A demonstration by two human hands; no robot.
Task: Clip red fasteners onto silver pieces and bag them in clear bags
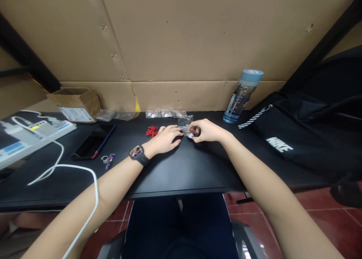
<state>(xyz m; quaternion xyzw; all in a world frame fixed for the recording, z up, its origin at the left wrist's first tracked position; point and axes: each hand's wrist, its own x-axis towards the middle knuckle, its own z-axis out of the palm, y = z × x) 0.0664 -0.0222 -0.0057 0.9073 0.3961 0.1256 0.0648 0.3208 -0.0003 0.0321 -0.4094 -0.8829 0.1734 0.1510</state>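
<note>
My right hand [205, 131] grips a small round, shiny piece [195, 132] with a dark and red picture on its face, held at its edge just above the table. Flat on the black table [181, 168] lies my left hand [168, 138], its fingers stretched out and its fingertips close to a clear plastic bag [185, 120]. Whether they touch the bag I cannot tell. A bundle of red cord [152, 131] sits beside the left hand. Behind it, several small clear packets [166, 113] form a row along the wall.
On the left are a phone [94, 141], a keyring [110, 161], an open cardboard box [76, 103] and a power strip [36, 136]; a white cable [94, 180] crosses my left forearm. To the right stand a water bottle [240, 98] and a black bag [299, 127].
</note>
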